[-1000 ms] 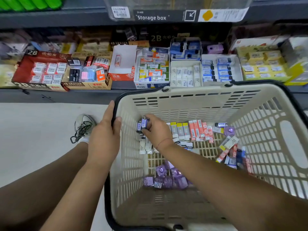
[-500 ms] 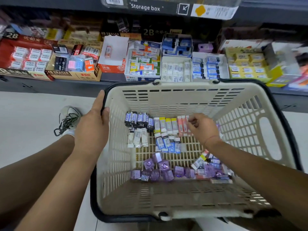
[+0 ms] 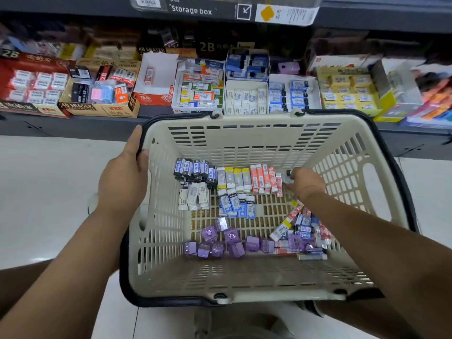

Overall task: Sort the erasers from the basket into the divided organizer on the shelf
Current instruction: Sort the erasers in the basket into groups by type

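A cream plastic basket (image 3: 249, 135) with black handles sits in front of me. Erasers lie grouped on its floor: dark blue ones (image 3: 194, 168) at the far left, yellow-banded ones (image 3: 233, 177), red ones (image 3: 263, 178), white ones (image 3: 193, 196), blue-white ones (image 3: 236, 204), purple cubes (image 3: 220, 241) and a mixed heap (image 3: 300, 231) at the right. My left hand (image 3: 123, 178) grips the basket's left rim. My right hand (image 3: 304, 183) is inside the basket beside the red row and pinches a small eraser (image 3: 287, 176). On the shelf stands the divided organizer (image 3: 247, 96) with white and blue erasers.
The lower shelf (image 3: 73, 123) holds many eraser display boxes: a red 2B box (image 3: 31, 84) at left, a 4B ERASER carton (image 3: 97, 94), a white box of mixed erasers (image 3: 199, 86), yellow boxes (image 3: 347, 91) at right. A "Storage box" label (image 3: 193, 9) hangs above. Pale floor lies left.
My right hand has moved from the dark blue erasers at the left across to the right end of the red row. The left hand stays on the rim. The camera view shifted.
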The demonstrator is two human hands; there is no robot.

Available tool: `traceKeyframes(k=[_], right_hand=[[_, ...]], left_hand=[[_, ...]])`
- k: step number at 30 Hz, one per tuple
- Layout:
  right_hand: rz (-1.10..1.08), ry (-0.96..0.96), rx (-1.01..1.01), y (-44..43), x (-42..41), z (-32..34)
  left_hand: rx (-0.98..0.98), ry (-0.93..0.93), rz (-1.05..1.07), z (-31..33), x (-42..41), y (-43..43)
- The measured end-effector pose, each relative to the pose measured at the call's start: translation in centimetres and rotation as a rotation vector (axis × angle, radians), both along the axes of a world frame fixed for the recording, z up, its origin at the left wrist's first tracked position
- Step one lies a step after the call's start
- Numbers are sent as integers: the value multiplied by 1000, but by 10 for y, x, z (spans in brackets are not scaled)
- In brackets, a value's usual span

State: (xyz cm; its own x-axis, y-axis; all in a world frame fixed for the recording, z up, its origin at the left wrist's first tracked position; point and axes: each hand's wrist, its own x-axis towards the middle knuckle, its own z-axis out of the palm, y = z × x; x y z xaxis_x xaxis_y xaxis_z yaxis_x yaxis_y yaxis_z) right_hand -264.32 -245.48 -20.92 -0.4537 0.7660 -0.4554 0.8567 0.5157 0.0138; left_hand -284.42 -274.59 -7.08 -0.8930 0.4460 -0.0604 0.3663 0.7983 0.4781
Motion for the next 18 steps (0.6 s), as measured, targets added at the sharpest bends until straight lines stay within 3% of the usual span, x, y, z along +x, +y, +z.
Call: traceKeyframes(k=[4, 12, 18], right_hand=[[-34, -59, 8, -4, -6, 3], [-370, 255, -14, -1, 2, 28], [-418, 394, -272, -54, -46, 38]], left_hand=[[0, 0, 3, -1, -1, 2], [11, -10, -10, -3, -4, 3], [34, -26, -15, -3, -5, 2]])
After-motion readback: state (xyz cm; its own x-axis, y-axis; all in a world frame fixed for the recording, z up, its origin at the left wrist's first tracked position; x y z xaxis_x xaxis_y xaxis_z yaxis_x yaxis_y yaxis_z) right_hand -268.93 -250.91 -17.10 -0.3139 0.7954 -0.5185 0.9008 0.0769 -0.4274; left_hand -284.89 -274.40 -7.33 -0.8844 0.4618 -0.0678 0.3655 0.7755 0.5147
